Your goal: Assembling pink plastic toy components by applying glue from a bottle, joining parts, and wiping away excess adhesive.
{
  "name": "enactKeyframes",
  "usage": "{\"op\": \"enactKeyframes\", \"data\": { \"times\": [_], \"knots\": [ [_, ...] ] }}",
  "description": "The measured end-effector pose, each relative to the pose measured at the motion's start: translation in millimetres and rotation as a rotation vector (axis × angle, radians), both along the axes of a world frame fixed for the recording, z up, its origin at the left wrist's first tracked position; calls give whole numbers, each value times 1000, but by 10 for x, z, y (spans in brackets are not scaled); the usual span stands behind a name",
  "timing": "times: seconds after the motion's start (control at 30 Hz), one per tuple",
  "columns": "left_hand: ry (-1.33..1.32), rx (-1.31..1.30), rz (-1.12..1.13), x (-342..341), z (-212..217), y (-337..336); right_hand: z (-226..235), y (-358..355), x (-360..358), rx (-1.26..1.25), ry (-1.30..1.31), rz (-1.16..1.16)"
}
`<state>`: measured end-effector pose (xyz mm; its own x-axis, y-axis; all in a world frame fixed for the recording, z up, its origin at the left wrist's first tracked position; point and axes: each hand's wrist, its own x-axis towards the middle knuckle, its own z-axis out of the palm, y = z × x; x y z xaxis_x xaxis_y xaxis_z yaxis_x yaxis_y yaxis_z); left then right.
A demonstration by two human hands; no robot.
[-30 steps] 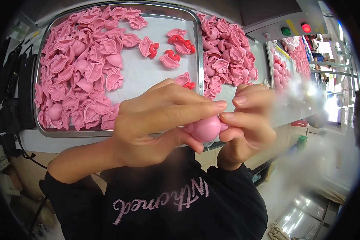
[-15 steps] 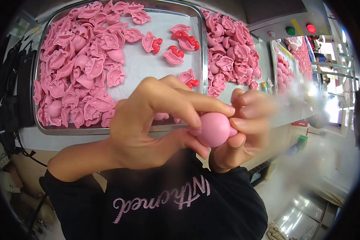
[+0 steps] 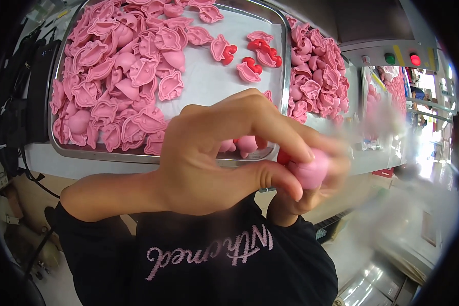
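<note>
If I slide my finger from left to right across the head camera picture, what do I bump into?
Black box → big heap of pink pieces → left hand → round pink piece pinched at its fingertips → green button → red light.

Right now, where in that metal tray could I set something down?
Bare white liner shows between the large pink heap and the red-and-pink pieces, and between those pieces and the tray's far rim. The tray's left side is crowded; a second pink pile lies right of the tray.
</note>
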<state>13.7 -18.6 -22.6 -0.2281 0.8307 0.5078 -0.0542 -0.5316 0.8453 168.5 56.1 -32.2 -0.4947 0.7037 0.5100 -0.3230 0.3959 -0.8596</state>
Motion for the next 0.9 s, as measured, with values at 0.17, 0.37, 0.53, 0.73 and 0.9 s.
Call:
{"op": "enactKeyframes", "data": {
  "times": [0.17,0.37,0.53,0.73,0.9],
  "knots": [
    [-185,326,55,187,-127,179,-36,-17,-47,26,47,34],
    [-143,351,86,173,-127,186,55,62,-111,137,62,138],
    [-131,366,95,153,-150,186,7,70,-102,153,66,145],
    [-61,402,106,105,-234,188,-111,7,-89,37,124,134],
    [-29,286,185,130,-98,129,-61,23,-111,12,68,88]
  ]
}}
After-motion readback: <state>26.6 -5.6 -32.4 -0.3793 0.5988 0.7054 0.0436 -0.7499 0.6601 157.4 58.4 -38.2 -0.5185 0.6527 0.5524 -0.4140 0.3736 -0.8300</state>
